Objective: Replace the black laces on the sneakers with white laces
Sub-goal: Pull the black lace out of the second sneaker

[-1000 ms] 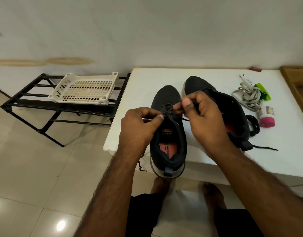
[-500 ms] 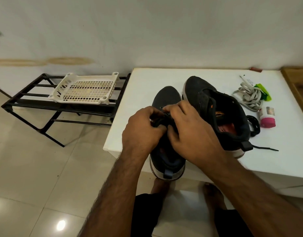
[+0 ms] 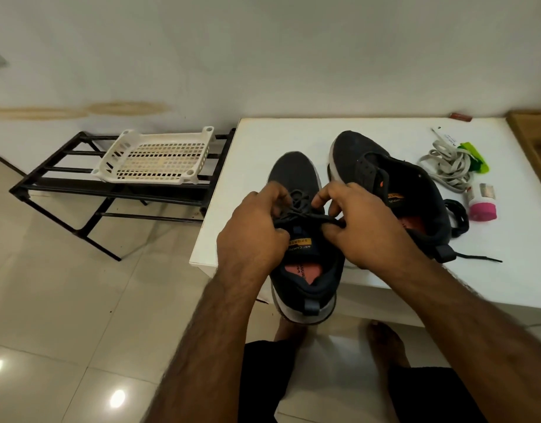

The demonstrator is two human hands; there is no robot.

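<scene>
Head view: two dark sneakers on white table. Near sneaker at front edge, heel overhanging that edge, toe toward far edge. Left hand curled over left side of its lacing, fingers pinching black lace. Right hand curled on right side, thumb and fingers pinching same lace across tongue. Second sneaker just beside, toward right, eyelets bare, tilted. Loose black lace coiled beside its heel, one end trailing toward front edge. White laces bundled near far right corner, touching green item. Pink-capped container near right edge. Off table, left: black rack carrying white plastic basket.
</scene>
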